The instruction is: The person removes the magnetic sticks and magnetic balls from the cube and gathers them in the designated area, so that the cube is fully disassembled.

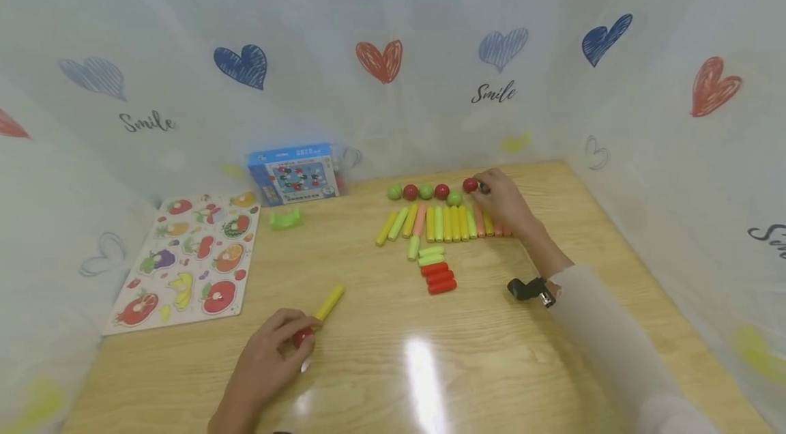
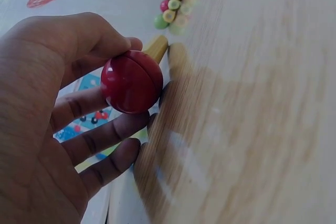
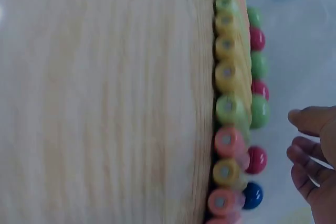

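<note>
My left hand [image 1: 270,355] pinches a red ball [image 2: 131,82] between thumb and index finger, low over the front left of the table, with the other fingers spread below it. Directly behind the ball a yellow stick [image 1: 331,301] points away, its near end at the index finger. At the back right, my right hand [image 1: 503,200] hovers beside a red ball [image 3: 257,160] and a dark blue ball [image 3: 253,195]. In the right wrist view its loosely bent fingers stand apart from both balls. Green and red balls [image 1: 426,191] form a row left of it.
Yellow, green and pink sticks [image 1: 447,224] lie side by side before the balls, with short green pieces [image 1: 432,256] and red pieces [image 1: 439,278] nearer. At left are a fruit puzzle board [image 1: 184,256], a blue box [image 1: 295,173] and a green curved piece [image 1: 285,218]. Curtains surround the table.
</note>
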Available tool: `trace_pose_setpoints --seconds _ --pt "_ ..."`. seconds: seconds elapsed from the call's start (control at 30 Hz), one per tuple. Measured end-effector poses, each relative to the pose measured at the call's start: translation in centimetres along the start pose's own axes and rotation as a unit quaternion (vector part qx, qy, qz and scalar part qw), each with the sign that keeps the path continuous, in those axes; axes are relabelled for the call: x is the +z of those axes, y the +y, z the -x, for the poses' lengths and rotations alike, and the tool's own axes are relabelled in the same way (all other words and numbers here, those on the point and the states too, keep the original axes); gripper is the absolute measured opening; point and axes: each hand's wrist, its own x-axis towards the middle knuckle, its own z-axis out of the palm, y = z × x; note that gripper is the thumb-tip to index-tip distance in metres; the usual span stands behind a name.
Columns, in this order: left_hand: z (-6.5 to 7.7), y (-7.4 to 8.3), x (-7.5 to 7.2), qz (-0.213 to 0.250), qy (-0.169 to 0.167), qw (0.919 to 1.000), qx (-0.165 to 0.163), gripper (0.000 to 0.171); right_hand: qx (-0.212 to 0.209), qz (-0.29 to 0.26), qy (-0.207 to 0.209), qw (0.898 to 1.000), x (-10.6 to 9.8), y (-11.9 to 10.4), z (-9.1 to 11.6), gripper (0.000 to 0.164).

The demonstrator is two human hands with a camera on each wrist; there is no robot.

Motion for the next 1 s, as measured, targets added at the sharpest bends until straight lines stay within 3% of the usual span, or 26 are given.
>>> trace_pose_setpoints --seconds 0.1,0.2,0.37,0.6,1.0 --pt "-0.1 0.0 -0.3 0.0 0.007 1.0 0.005 0.029 -0.108 -0.002 -0.024 0.994 1.6 -3.2 1.4 0.028" --pt "-0.2 -0.1 -0.3 -0.001 0.005 1.0 -0.003 0.029 -0.211 0.016 -0.056 0.976 3.3 -5.6 2.4 0.023" --pt "-0.3 -0.2 0.1 0.013 -0.011 0.9993 -0.032 0.027 -0.303 0.05 -0.073 0.949 5.4 -7.4 3.1 0.022" --pt "-0.3 -0.1 0.2 0.015 -0.018 0.9991 -0.035 0.026 -0.321 0.043 -0.077 0.943 6.4 -7.6 3.3 0.018" --pt "-0.1 0.3 -0.3 -0.007 -0.015 0.9992 -0.036 0.028 -0.272 0.076 -0.06 0.957 7.3 -8.6 3.9 0.01"
